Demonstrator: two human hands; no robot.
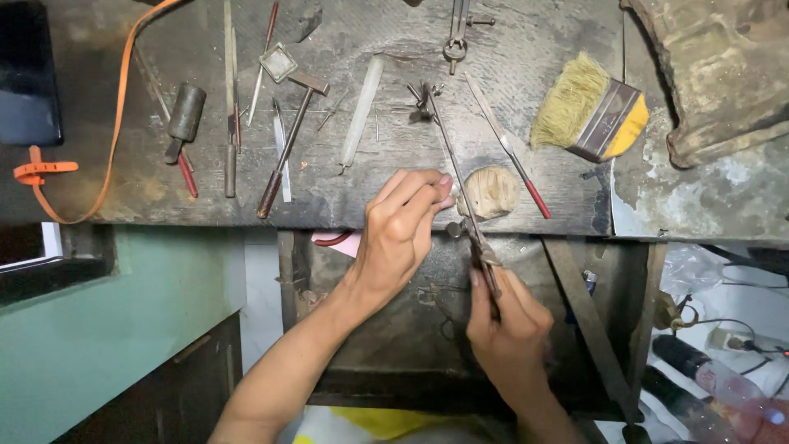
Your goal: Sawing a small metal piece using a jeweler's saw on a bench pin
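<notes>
Both hands work at the front edge of the bench (148, 185). Left hand (403, 234) curls at that edge, its fingertips pinched together on something small — too small to tell what — pressed against the wooden peg (491, 191) that juts from the front edge. Right hand (509, 325) sits just below the edge, clenched around the handle of a long thin file (460, 185), whose blade runs up and away across the bench top, passing just beside the left fingertips and the peg.

Just right of the peg lies a slim tool with a red handle (514, 156), slanted toward the front edge. Farther right, near the bench's right edge, rests a paintbrush (588, 111) with pale bristles and a yellow handle. Left of the hands, toward the middle of the bench, lie a whitish stick (362, 111) and a small hammer (292, 140), its head toward the back. Beyond these, a dark stubby cylinder tool (185, 115) and several thin files and rods lie roughly parallel. An orange strap (115, 123) loops along the left end of the bench — its buckled end hangs past the left edge. A pair of dividers (456, 33) lies at the back edge.
</notes>
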